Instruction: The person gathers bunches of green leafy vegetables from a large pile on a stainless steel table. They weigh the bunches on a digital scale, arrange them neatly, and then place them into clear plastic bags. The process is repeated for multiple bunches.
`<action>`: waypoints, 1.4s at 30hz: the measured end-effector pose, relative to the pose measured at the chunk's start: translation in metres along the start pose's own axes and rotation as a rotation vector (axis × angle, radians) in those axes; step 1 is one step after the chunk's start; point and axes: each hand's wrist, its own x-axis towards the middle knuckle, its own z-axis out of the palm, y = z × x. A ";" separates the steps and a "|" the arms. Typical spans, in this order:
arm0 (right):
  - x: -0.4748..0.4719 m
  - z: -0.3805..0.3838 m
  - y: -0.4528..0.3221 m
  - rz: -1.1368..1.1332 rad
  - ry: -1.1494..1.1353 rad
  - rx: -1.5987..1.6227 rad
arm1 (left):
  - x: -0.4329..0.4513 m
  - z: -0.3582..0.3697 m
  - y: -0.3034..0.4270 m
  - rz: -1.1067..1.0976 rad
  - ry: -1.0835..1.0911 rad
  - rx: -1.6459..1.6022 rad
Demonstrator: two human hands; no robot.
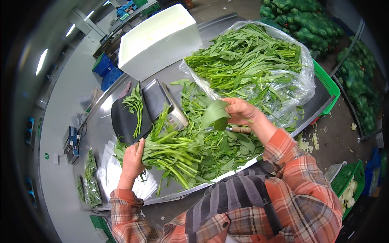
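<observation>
My left hand (133, 159) grips a bunch of leafy green stems (171, 152), the cut ends pointing toward my body. Between the fingers of my right hand (241, 112) is a leafy sprig (215, 114), blurred at its leaves. Below that hand a knife with a wooden handle (241, 130) lies on a heap of loose greens (225, 148), its blade partly covered by leaves. A weighing scale (176, 118) with a dark pan stands beyond the left bunch. Beside it, a small bunch of greens (138, 109) rests on a black tray (120, 117).
A clear plastic bag (307, 66) full of greens lies at the back right, near a white foam box (161, 54). White plastic sleeves (111, 173) and packed greens (91, 182) are at the left. A green crate (326, 85) borders the metal table (173, 182).
</observation>
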 end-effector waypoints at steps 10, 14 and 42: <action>0.026 0.082 0.053 -0.406 -0.055 -1.488 | 0.004 0.012 -0.006 -0.171 0.082 -0.213; 0.001 0.102 -0.004 -0.093 -0.321 -0.798 | -0.026 0.012 -0.020 -0.194 0.156 -0.180; 0.073 0.051 0.021 0.044 -0.008 -0.417 | 0.004 -0.002 -0.020 -0.152 0.243 -0.546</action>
